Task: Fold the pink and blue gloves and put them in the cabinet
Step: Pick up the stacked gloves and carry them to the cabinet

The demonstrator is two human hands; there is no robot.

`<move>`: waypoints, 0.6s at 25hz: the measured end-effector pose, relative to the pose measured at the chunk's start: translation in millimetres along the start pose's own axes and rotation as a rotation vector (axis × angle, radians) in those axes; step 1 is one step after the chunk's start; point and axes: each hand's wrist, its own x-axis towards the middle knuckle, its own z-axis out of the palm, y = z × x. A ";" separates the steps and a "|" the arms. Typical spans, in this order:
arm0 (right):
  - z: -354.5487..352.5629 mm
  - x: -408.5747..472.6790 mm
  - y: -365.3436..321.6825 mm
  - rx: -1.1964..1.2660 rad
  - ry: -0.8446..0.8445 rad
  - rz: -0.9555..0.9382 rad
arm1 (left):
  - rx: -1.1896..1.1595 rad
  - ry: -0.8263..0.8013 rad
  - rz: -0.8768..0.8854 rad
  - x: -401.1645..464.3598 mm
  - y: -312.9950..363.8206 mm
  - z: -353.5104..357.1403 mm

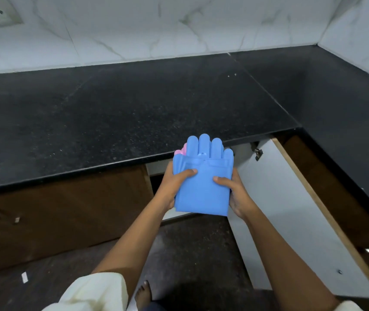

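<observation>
A folded stack of gloves is held in front of the open cabinet (156, 176) below the counter edge. The blue gloves (203, 182) lie on top, fingers pointing away from me. Only a sliver of the pink gloves (180, 151) peeks out at the upper left, under the blue. My left hand (174, 187) grips the stack's left side, thumb on top. My right hand (235, 191) grips the right side, thumb on top as well. The cabinet's inside is dark and mostly hidden by the gloves and hands.
The white-lined cabinet door (291, 209) stands swung open to the right of my arms. A black granite counter (134, 113) runs along a marble-tiled wall (156, 25) and turns at the right corner. A closed brown cabinet front (66, 209) is on the left. My bare foot (143, 292) stands on the dark floor.
</observation>
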 end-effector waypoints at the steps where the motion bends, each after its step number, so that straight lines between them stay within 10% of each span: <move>1: -21.5 -6.8 7.3 0.019 -0.002 0.026 | -0.003 -0.003 -0.027 -0.4 -16.7 15.8; 15: -104.8 190.8 185.4 -0.026 0.056 0.030 | -0.114 0.205 -0.096 195.8 -208.1 -31.3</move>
